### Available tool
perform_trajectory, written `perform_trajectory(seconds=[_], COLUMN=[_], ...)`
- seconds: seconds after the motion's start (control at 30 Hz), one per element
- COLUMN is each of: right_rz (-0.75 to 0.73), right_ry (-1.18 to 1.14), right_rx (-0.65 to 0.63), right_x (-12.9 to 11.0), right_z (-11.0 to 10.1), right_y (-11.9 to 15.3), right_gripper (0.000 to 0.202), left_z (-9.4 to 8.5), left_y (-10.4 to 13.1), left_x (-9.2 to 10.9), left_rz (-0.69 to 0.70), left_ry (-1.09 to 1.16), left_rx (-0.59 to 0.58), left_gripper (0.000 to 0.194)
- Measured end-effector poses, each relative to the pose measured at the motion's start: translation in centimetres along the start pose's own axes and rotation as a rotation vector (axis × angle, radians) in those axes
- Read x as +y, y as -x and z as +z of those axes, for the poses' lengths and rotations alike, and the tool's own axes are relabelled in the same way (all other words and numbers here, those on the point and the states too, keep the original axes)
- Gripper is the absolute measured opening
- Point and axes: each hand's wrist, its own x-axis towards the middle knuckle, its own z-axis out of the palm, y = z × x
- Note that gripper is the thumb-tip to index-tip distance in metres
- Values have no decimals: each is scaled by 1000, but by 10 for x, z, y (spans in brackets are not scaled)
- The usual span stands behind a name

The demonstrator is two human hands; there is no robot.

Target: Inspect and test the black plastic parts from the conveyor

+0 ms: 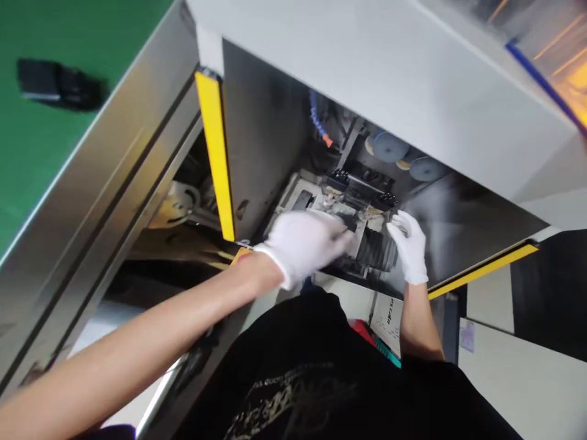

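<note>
My left hand, in a white glove, reaches over the left part of a metal fixture inside the machine. Motion smears its fingers, so whether they hold anything is not visible. At the fixture's right side is my right hand, gloved too, its fingers loosely curved and apart from the thumb. Nothing shows between them. Black knobbed parts and a dark cylindrical bar lie behind the hands. Deeper inside, round grey-blue wheels are mounted in a row.
Metal side walls and a white hood enclose the workspace. Yellow strips edge the opening. A blue hose with an orange nozzle hangs inside. At left stands a steel cabinet beside green floor.
</note>
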Motion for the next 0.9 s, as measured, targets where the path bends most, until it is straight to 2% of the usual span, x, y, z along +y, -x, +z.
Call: perform_trajectory(seconds=[0.1,0.13,0.2,0.23,0.3,0.37,0.43,0.57,0.7,0.9], right_rz=[29,27,14,8,4,4,2,18,12,19], right_ry=[-170,-211,-263,-282,-321,-362,-384,-393,-368,-427], right_rx=[-130,-182,-246,-272,-339,-406,-438,-421,-389,-393], right_x=[-6,-9,-14,-15,-18,-18,-18,-21,-24,-19], right_z=[16,23,33,38,42,44,44,45,44,48], right_y=[-34,-44,-60,-66,-73,-77,-77,-76,-76,-76], right_gripper=[79,74,53,42,29,23,17,14,15,15], left_z=[3,10,27,36,52,60,60,56,54,50], left_y=[-70,-92,-128,-141,-159,-168,-172,-169,-166,-172], left_x=[-26,-35,-48,-53,-57,-58,-59,-62,-59,-50], left_rz=[-147,-158,-106,-78,-30,33,75,35,24,55], left_ry=[105,213,456,551,647,642,631,704,791,695], left_rx=[153,164,-9,-137,-362,-481,-526,-535,-431,-542], left_gripper=[44,60,88,88,66,44,34,44,63,29])
